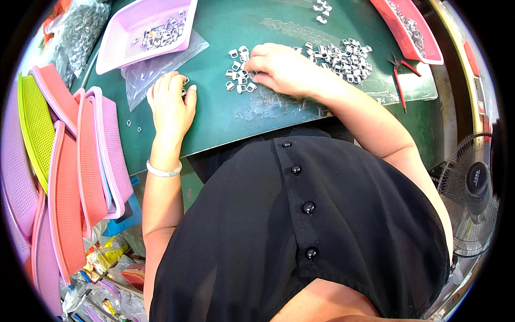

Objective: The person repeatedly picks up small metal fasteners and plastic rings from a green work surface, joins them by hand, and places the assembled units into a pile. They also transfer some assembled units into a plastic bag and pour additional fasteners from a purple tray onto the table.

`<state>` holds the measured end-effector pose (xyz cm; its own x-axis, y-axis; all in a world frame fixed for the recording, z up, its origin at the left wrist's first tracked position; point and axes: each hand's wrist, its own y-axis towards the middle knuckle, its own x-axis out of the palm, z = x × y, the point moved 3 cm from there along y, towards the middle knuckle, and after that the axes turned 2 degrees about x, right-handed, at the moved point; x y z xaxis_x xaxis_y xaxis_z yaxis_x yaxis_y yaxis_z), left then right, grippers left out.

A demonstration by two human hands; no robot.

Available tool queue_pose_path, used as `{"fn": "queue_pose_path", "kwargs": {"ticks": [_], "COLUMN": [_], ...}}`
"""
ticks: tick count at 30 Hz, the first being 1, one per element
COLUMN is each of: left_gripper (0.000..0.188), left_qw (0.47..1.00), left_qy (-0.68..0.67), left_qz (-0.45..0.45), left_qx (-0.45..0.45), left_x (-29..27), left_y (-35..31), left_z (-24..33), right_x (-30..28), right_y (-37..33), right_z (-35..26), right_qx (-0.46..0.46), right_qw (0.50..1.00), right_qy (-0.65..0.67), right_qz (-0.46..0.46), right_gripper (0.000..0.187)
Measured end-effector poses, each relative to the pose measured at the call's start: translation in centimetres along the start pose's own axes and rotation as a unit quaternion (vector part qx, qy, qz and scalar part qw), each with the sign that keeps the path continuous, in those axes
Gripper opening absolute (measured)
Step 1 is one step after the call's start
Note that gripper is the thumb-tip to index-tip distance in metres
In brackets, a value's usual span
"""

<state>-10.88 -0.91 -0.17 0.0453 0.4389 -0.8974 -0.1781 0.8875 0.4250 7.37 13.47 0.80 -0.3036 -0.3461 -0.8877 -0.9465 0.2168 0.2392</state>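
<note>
My left hand (171,107) rests on the green table with its fingers curled around a few small metal square loops (185,91), which show between thumb and fingers. At the middle of the table, my right hand (281,68) reaches in from the right. Its thumb and fingertips are drawn together at the edge of a small group of silvery square loops (236,72); whatever they pinch is hidden. A larger heap of the same loops (346,60) lies to the right, beyond my right forearm.
A lilac basket (118,51) with metal pieces sits on a clear plastic bag (140,80) at far left. A red basket (429,53) of pieces stands far right, near red-handled pliers (398,80). Stacked coloured baskets (67,198) fill the left side; a fan (475,188) stands right.
</note>
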Motion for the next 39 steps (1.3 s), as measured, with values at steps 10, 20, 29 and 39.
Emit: {"fn": "queue_pose_path", "kwargs": {"ticks": [10, 20, 29, 39], "left_gripper": [0.028, 0.024, 0.015, 0.017], "left_qw": [0.992, 0.966, 0.941, 0.934], "left_qy": [-0.124, -0.257, -0.328, -0.331], "left_qz": [0.021, 0.026, 0.07, 0.108], "left_qx": [0.002, 0.018, 0.043, 0.083], "left_x": [-0.7, 0.1, -0.6, -0.7], "left_y": [0.2, 0.5, 1.4, 1.7], "left_z": [3.0, 6.9, 9.2, 10.4], "right_x": [0.0, 0.1, -1.2, -0.9], "right_y": [-0.9, -1.4, -3.1, -4.1], "right_z": [0.3, 0.1, -1.2, -1.0], "right_qx": [0.031, 0.035, 0.003, 0.018], "right_qw": [0.997, 0.977, 0.942, 0.937], "right_qy": [0.066, 0.19, 0.285, 0.288], "right_qz": [0.032, 0.085, 0.18, 0.196], "right_gripper": [0.011, 0.019, 0.024, 0.027]}}
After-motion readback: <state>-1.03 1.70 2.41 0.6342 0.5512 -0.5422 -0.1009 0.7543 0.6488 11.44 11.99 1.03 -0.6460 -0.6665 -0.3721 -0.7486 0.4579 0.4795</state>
